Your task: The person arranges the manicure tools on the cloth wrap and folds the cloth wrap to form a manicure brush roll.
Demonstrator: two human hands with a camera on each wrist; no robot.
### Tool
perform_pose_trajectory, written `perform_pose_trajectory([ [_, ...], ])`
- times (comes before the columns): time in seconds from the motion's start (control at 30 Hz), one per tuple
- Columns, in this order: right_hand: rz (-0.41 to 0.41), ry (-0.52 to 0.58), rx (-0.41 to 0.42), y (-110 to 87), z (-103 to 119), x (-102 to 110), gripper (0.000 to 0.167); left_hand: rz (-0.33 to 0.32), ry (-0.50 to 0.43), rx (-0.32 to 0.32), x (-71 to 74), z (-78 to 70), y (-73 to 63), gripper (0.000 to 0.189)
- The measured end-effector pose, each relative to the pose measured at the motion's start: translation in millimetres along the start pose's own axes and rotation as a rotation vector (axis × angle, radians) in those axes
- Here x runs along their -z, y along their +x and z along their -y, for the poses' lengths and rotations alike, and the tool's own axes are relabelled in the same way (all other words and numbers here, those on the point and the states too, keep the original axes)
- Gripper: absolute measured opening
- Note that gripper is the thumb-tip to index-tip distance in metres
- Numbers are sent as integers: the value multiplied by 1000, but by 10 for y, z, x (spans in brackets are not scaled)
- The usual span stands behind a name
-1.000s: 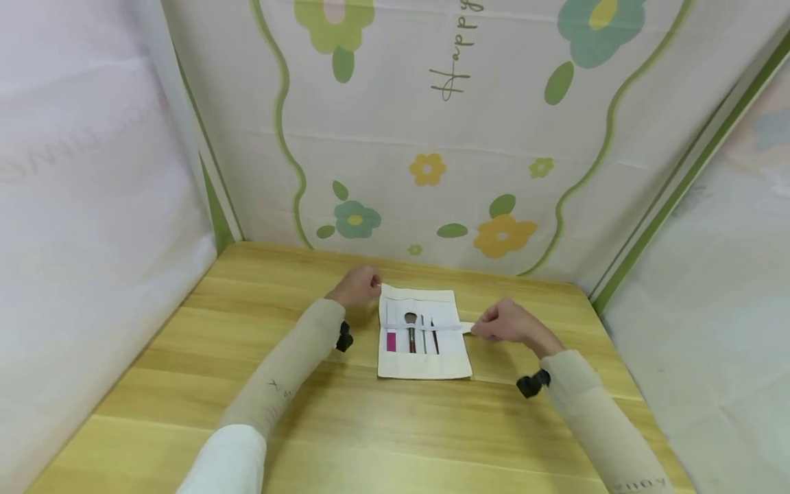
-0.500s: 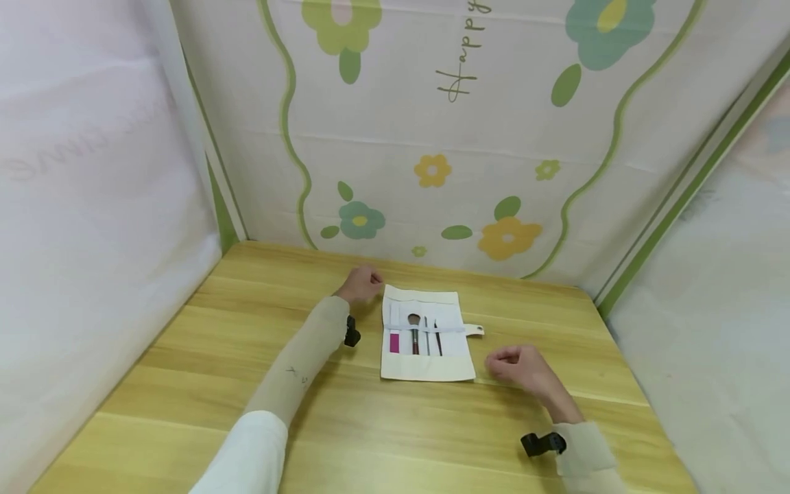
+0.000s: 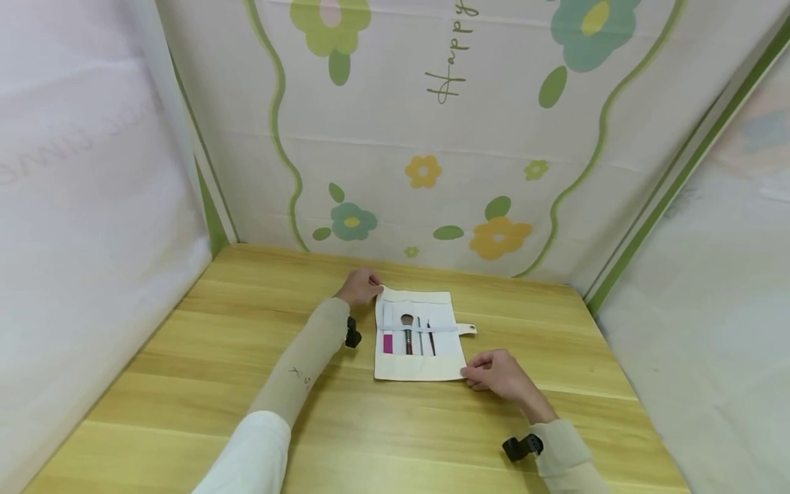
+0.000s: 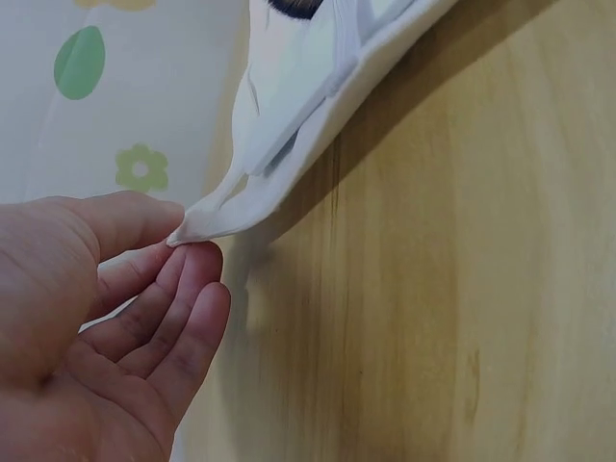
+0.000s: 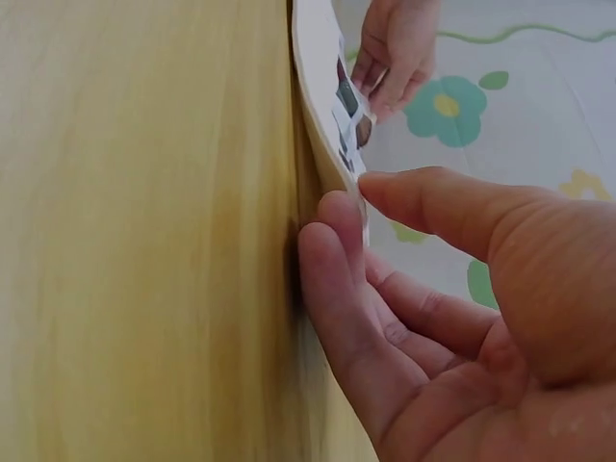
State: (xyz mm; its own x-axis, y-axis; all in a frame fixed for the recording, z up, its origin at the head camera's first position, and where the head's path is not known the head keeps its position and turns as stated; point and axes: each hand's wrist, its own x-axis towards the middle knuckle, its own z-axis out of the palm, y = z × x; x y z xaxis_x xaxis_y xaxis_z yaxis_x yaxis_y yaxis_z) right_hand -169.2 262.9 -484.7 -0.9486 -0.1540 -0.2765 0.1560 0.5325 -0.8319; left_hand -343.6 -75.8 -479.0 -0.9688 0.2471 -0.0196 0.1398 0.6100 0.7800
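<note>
A cream fabric brush roll point(image 3: 410, 368) lies unfolded on the table. Under its elastic band sit a fluffy makeup brush point(image 3: 408, 336), two thin tools, and a flat piece with a magenta end point(image 3: 387, 343). My left hand point(image 3: 360, 287) pinches the roll's far left corner; the left wrist view shows thumb and fingers on the lifted fabric point(image 4: 318, 140). At the near right corner, my right hand point(image 3: 501, 375) pinches the edge between thumb and fingers, as the right wrist view confirms. From the right side sticks out a strap with a snap point(image 3: 467, 329), untouched.
The wooden table point(image 3: 345, 439) reaches back to a white cloth wall point(image 3: 370, 130) printed with flowers. More white cloth hangs at the left and right sides. Each wrist carries a small black camera point(image 3: 521, 447).
My right hand has released the strap, moved toward the near edge and taken hold of the roll's near right corner. The left hand stays at the far left corner.
</note>
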Motion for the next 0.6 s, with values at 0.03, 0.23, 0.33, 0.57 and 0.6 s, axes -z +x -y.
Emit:
perform_pose_trajectory([
  [0.03, -2, 1, -8, 2, 3, -8, 25, -3, -6, 1, -4, 6, 5, 22],
  [0.23, -25, 15, -47, 25, 13, -27, 22, -6, -68, 36, -33, 86, 70, 21],
  [0.33, -38, 30, -53, 37, 18, -26, 21, 3, -96, 46, -36, 133, 100, 22],
  [0.57, -56, 79, -49, 28, 102, 21, 22, 25, -163, 47, 54, 168, 30, 23],
  [0.6, -56, 82, -47, 22, 118, 38, 22, 32, -180, 45, 73, 152, 7, 23],
])
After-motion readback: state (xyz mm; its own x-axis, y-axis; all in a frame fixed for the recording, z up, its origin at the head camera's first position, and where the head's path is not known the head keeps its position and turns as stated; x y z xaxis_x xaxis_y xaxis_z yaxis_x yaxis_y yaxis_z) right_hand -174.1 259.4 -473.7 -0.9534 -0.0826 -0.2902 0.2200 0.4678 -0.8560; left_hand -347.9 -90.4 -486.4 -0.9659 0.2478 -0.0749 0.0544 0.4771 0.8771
